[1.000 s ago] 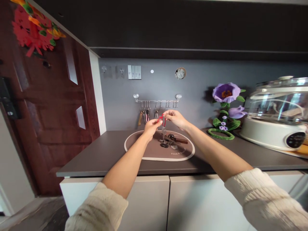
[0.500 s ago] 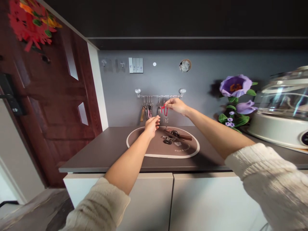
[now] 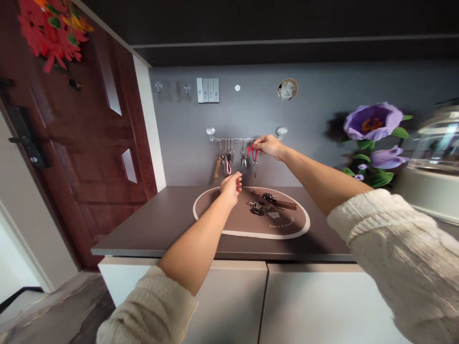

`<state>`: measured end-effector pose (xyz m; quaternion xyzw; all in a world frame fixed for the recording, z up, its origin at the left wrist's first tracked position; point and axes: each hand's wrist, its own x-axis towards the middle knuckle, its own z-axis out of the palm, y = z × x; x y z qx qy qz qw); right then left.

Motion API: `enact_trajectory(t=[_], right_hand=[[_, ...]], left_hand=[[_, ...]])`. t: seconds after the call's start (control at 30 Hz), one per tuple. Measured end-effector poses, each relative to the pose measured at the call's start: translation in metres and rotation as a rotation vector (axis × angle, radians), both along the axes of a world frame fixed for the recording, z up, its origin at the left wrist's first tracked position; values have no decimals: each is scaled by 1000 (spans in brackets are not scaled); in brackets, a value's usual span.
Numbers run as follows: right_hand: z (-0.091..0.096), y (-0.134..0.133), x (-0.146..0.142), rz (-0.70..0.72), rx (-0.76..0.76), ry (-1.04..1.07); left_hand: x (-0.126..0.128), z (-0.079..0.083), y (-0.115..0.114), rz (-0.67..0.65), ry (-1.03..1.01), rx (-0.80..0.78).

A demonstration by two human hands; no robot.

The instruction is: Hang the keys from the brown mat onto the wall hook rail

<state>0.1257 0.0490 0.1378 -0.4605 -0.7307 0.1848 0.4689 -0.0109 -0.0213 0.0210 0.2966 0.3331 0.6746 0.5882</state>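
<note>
My right hand pinches a red cord with keys dangling below it, right at the clear hook rail on the wall. Whether the cord sits on a hook is hidden by my fingers. Just left hang a small bunch of keys and several more, among them a pink loop and a tan strap. My left hand hovers above the mat with its fingers curled together; nothing shows in them. On the brown oval mat lie more keys and a brown strap.
A purple flower decoration and a clear-domed white appliance stand on the right of the counter. Light switches and small clear hooks are on the wall. A dark red door is at left; a dark cabinet overhangs.
The view has shifted slightly, moving the scene rightward. My right hand stays at the rail with the red cord, and the keys below it hang clearer. My left hand remains low, fingers curled.
</note>
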Motion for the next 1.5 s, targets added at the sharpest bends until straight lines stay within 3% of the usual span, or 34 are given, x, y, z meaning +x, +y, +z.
enact_trajectory(t=[0.37, 0.77, 1.27, 1.5], right_hand=[[0, 25, -5, -116, 33, 22], [0, 29, -9, -242, 67, -25], [-11, 33, -5, -332, 212, -376], [-17, 35, -5, -319, 214, -392]], left_hand=[[1, 1, 0, 8, -19, -34], [2, 0, 0, 1, -27, -44], [3, 3, -4, -1, -27, -50], [3, 2, -4, -1, -30, -66]])
